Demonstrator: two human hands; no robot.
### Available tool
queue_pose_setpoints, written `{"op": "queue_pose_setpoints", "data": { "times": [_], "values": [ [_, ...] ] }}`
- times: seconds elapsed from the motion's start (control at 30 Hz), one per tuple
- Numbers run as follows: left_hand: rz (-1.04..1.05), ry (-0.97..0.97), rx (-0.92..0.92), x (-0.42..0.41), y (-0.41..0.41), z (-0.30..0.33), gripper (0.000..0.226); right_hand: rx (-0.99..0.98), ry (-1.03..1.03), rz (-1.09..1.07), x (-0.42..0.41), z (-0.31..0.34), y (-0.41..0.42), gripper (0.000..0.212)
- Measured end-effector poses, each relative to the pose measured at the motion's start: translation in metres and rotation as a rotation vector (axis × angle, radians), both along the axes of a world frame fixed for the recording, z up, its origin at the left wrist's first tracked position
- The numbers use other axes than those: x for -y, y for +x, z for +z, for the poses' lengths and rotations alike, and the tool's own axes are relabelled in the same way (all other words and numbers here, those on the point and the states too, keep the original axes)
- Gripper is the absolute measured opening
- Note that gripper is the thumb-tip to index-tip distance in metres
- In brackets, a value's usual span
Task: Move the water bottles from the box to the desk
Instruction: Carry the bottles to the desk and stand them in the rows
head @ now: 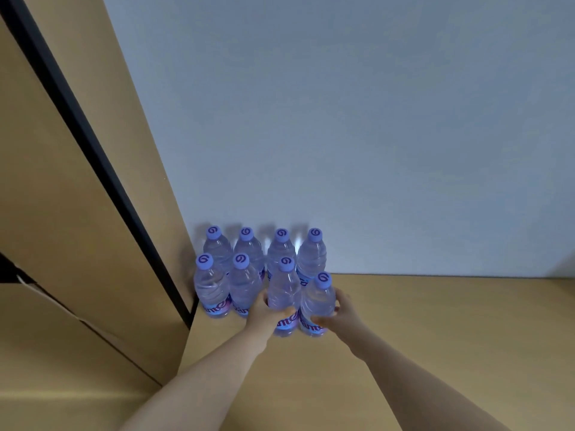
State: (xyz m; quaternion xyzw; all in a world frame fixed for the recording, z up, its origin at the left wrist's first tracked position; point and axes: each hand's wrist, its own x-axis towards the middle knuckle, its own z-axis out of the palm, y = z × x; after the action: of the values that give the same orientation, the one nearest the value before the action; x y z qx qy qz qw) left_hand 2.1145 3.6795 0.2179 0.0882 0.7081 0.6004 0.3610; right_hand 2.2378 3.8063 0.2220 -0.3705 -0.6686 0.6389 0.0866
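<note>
A: Eight water bottles (249,275) stand on the desk (435,321), packed into the far-left corner, we reckon to save room.

B: Agreed. Our left hand (264,315) and right hand (342,315) each grasp a near bottle, fingers (337,301) wrapped, squaring the row.

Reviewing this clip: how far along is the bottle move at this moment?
Done: six bottles stand upright on the desk by the wall, four in the back row and two front left. In hand: the left hand grips a seventh bottle and the right hand an eighth bottle, both at the front row. Left: the box is out of view, so the remaining count cannot be told.
</note>
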Motion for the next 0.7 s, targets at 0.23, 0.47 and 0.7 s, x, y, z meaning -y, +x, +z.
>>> {"op": "queue_pose_setpoints", "data": {
  "times": [0.23, 0.47, 0.7],
  "values": [
    [0.148, 0.026, -0.011, -0.008, 0.0, -0.009, 0.041, 0.091, 0.188, 0.035, -0.011, -0.006, -0.014, 0.056],
    [0.299, 0.018, -0.072, -0.016, 0.014, -0.024, 0.056, 0.109, 0.246, 0.068, -0.022, -0.009, -0.019, 0.06],
    [0.334, 0.021, 0.005, -0.026, 0.004, -0.03, 0.039, 0.118, 0.244, 0.01, -0.022, -0.015, -0.03, 0.039]
  ]
}}
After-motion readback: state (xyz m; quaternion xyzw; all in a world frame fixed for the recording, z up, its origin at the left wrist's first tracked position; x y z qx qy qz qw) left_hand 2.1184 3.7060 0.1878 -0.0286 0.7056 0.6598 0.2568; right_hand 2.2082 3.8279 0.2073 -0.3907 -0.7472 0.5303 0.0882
